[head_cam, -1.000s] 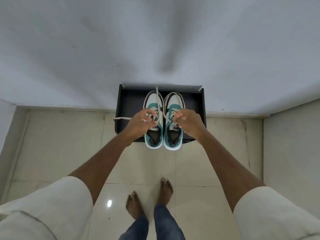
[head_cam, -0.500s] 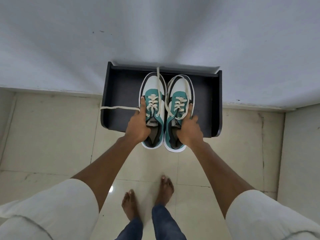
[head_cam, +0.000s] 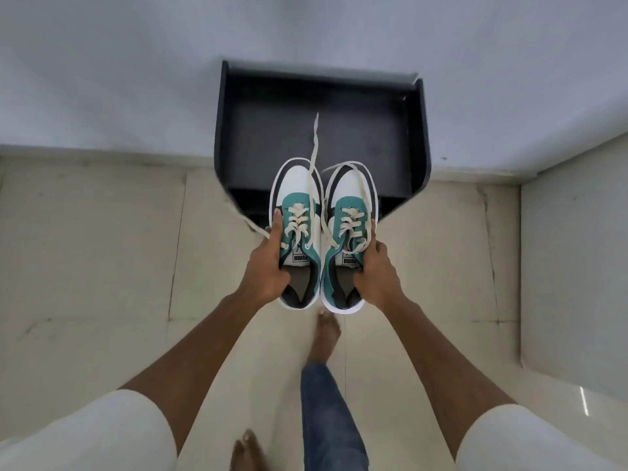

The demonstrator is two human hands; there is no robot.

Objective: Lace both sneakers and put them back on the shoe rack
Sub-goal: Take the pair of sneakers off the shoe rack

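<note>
Two white, teal and black sneakers are held side by side in the air in front of a low black shoe rack (head_cam: 339, 130). My left hand (head_cam: 266, 266) grips the left sneaker (head_cam: 295, 198) at its outer side and collar. My right hand (head_cam: 373, 273) grips the right sneaker (head_cam: 350, 195) the same way. Both carry cream laces through their eyelets. Loose lace ends (head_cam: 314, 147) trail up over the toes, and one hangs off to the left past my left hand.
The rack stands against a white wall (head_cam: 306, 35) on a beige tiled floor (head_cam: 102, 249). A second wall (head_cam: 577, 266) closes in on the right. My bare feet (head_cam: 326, 328) are on the floor below the shoes.
Both hands moved from the laces to the sneakers' sides, took hold, and lifted the pair off the rack's top toward me. The lace end that lay across the rack now dangles.
</note>
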